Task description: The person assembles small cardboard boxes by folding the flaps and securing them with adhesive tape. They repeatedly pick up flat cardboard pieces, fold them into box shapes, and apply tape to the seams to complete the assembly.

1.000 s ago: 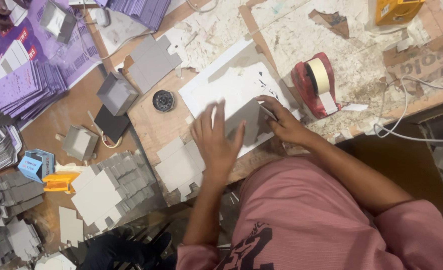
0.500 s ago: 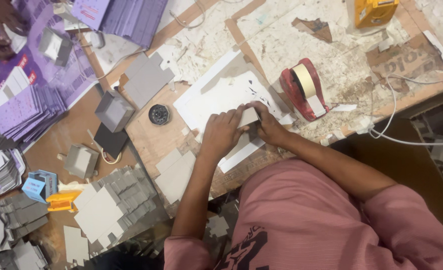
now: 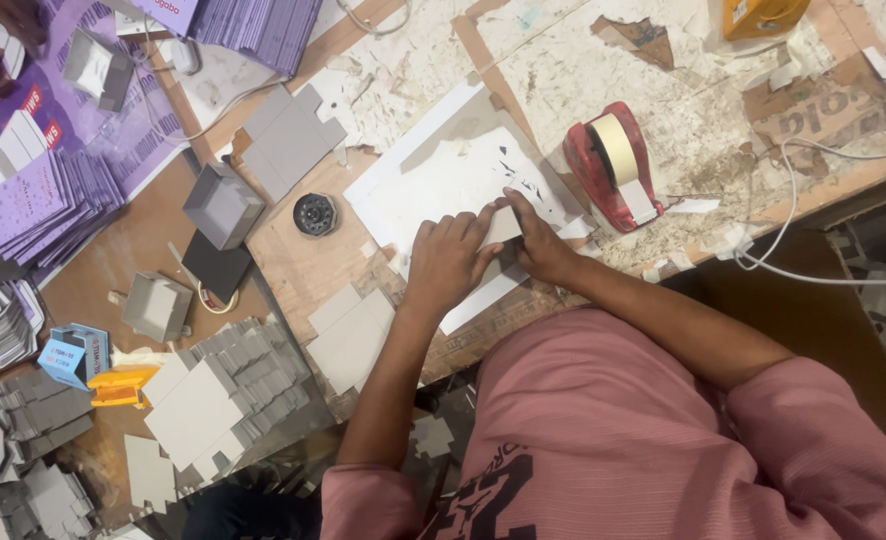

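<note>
Head view: both hands pinch a small grey card piece on a white sheet.

Left hand [image 3: 448,262] and right hand [image 3: 535,240] meet fingertip to fingertip, closed on the card piece [image 3: 503,226] between them, over the white sheet [image 3: 433,190] on the bench [image 3: 303,265]. Both forearms reach forward, wrists low. A red tape dispenser [image 3: 613,165] stands just right; flat grey blanks [image 3: 348,335] lie near the left forearm.

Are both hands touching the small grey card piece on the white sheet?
Touching. The head view shows the left hand and right hand pinching the grey card piece from either side.
</note>
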